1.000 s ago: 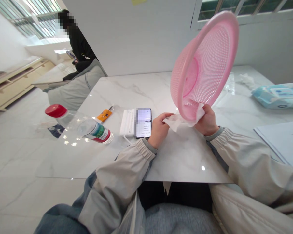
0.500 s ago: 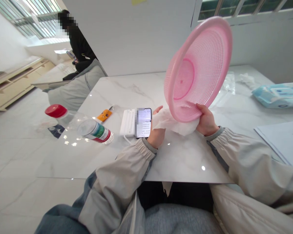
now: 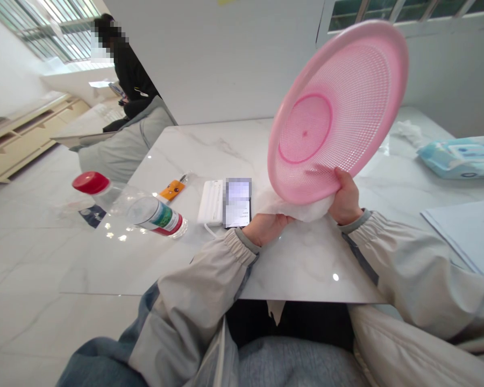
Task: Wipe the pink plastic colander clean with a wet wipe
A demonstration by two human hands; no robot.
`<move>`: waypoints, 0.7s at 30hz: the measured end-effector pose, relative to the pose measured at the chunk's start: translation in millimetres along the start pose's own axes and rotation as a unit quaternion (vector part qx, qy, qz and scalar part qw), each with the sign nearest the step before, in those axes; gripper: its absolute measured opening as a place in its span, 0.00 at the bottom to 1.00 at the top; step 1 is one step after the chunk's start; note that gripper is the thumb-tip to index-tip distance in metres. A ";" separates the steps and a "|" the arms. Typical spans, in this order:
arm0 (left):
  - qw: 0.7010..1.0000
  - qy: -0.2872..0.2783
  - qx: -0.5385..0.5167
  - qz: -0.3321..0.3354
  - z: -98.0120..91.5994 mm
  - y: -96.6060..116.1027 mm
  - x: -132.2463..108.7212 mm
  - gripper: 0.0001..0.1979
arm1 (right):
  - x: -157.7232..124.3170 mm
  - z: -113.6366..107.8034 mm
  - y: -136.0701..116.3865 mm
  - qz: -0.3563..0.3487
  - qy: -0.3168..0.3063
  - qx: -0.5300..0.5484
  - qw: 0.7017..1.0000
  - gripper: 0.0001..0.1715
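My right hand (image 3: 346,196) grips the lower rim of a round pink perforated plastic basket (image 3: 334,107), holding it up tilted with its underside facing me. A crumpled white wipe (image 3: 304,212) lies along the basket's lower rim, partly hidden behind it. My left hand (image 3: 266,228) is low over the marble table (image 3: 306,263), its fingers closed on the wipe's near end.
On the table are a white power bank (image 3: 212,202), a phone (image 3: 237,203) with a blurred screen, an orange tag (image 3: 172,190), a red-capped plastic bottle (image 3: 153,217) on its side, a wipes packet (image 3: 460,157) and papers (image 3: 463,236). A person (image 3: 131,70) sits behind.
The basket has turned to face me more squarely and looks larger. My left hand has moved down and away from the phone, and the wipe now sits lower along the rim.
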State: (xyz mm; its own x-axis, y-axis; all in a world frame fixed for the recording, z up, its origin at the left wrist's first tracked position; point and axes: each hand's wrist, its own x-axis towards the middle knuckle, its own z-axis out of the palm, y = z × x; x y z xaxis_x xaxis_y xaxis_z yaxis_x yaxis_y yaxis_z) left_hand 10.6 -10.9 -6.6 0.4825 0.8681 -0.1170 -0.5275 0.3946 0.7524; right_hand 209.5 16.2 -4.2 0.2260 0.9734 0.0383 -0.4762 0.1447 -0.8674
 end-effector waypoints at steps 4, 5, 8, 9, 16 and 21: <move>1.000 -0.011 -0.004 -0.003 0.5 -2.4 -2.3 0.27 | 3.2 -2.0 3.4 -0.015 0.016 0.010 1.000 0.20; 1.000 -0.010 -0.007 -0.002 0.1 -3.2 -2.2 0.27 | 3.7 -1.6 3.8 -0.014 0.016 0.016 1.000 0.20; 1.000 0.001 -0.022 0.013 -0.1 -4.4 -1.0 0.22 | 4.5 0.3 4.0 -0.008 0.011 0.038 0.999 0.21; 0.999 0.005 -0.027 0.019 0.8 -3.8 -0.8 0.19 | 4.5 0.8 3.8 -0.006 0.006 0.044 0.999 0.21; 0.999 0.011 -0.035 0.030 10.2 6.3 -5.1 0.12 | 1.1 1.7 0.9 0.024 -0.043 0.064 0.997 0.26; 0.999 -0.002 -0.039 -0.006 9.0 5.5 -3.7 0.14 | -4.3 5.1 0.1 0.035 -0.075 0.044 0.996 0.33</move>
State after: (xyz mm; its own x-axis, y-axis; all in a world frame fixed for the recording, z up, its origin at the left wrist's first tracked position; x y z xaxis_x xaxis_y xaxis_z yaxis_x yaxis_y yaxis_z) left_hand 12.2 -14.7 3.7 0.4922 0.8616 -0.1238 -0.5746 0.4284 0.6973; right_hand 204.2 13.0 -1.9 0.0635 0.9962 0.0597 -0.5611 0.0851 -0.8234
